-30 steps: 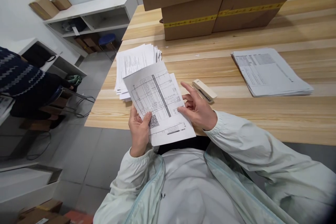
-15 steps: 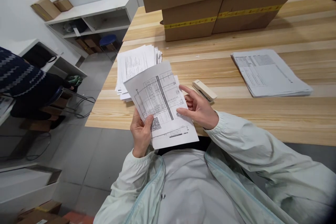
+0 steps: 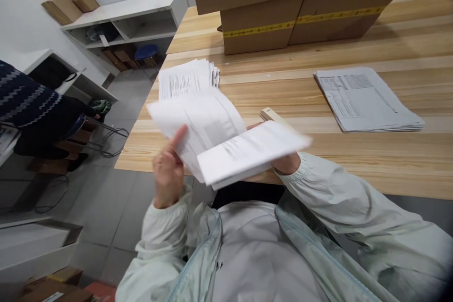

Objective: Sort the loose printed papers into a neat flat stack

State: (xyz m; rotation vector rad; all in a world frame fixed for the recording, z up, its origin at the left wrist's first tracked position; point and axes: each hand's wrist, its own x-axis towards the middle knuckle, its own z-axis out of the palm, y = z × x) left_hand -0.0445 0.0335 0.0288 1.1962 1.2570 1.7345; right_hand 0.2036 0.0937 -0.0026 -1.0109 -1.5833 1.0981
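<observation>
Both hands hold a small sheaf of printed papers (image 3: 226,144) over the near edge of the wooden table (image 3: 318,99). My left hand (image 3: 168,170) grips the left part, with its forefinger raised against the sheets. My right hand (image 3: 283,163) is mostly hidden under the right part, which lies turned almost flat and blurred. Just beyond the papers a beige stapler (image 3: 269,114) lies on the table, partly covered by them.
A loose pile of printed sheets (image 3: 186,78) lies at the table's left edge and a tidy stack (image 3: 364,99) at the right. Large cardboard boxes (image 3: 290,4) stand at the back. A person in a dark patterned sleeve (image 3: 24,99) sits at left, near white shelves (image 3: 123,23).
The papers, held upright with the printed form facing me, have been flipped and spread. My left hand moved left and my right hand went underneath the sheets.
</observation>
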